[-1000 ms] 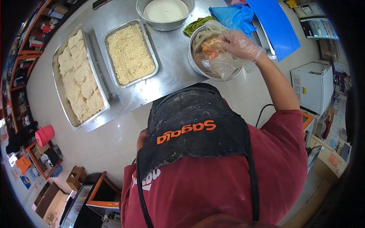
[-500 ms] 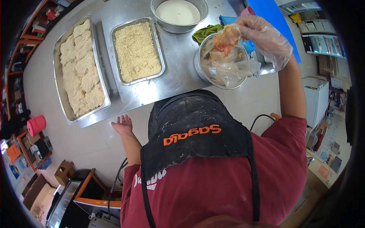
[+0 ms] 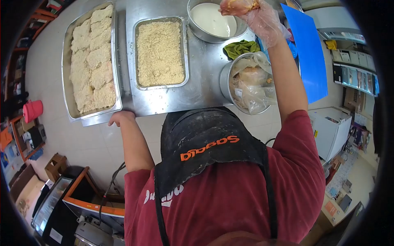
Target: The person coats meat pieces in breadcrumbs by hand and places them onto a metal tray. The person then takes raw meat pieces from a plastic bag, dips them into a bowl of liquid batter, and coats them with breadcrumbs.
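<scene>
My right hand [image 3: 262,21], in a clear plastic glove, is closed on a piece of raw meat [image 3: 240,6] that looks like chicken. It hangs over the round metal bowl [image 3: 197,32] of white batter [image 3: 211,18]. My bare left hand [image 3: 122,118] is beside the front edge of the steel table [image 3: 201,78], fingers loosely curled together, with nothing seen in them. Whether it touches the edge, I cannot tell. Near my right forearm, a metal pot [image 3: 225,78] holds a clear plastic bag [image 3: 252,92] with more meat inside.
A tray [image 3: 186,67] of pale crumbs stands mid-table. Left of it, a deeper pan [image 3: 67,82] holds several coated pieces [image 3: 92,61]. A green cloth [image 3: 240,49] lies between bowl and pot. A blue board [image 3: 308,57] is at right.
My right hand has carried the meat from above the pot forward and left to the batter bowl. My left hand has moved to the table edge, its spread fingers now curled.
</scene>
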`<state>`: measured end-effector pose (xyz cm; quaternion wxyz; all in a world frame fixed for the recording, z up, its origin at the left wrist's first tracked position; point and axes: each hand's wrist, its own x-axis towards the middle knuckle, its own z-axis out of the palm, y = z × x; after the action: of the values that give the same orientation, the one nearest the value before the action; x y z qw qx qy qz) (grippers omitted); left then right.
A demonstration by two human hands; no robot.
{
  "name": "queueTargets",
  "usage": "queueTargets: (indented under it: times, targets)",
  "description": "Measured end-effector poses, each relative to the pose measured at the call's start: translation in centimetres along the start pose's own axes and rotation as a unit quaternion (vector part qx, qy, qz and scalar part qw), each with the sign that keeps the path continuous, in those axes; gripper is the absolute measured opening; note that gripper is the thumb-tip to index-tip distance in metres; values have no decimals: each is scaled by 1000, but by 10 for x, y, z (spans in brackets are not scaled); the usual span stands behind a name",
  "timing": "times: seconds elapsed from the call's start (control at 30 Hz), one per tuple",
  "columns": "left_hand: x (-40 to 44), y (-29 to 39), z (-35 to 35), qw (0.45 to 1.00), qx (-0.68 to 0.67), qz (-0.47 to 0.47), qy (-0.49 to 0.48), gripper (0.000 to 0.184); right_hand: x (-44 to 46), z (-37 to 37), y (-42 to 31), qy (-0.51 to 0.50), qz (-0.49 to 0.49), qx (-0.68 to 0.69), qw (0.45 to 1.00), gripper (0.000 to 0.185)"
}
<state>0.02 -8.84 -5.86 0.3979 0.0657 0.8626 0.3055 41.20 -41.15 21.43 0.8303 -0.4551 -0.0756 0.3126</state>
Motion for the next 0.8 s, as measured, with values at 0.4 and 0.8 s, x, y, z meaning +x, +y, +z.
queueTargets:
  times: [0.4, 0.8]
  targets:
    - [-20, 5, 9, 996, 41, 0, 78, 83, 94, -100, 68, 62, 69, -451, 887, 33]
    - [-56, 13, 3, 995, 25, 8, 98, 83, 152, -122, 109, -38, -7, -889, 456, 28]
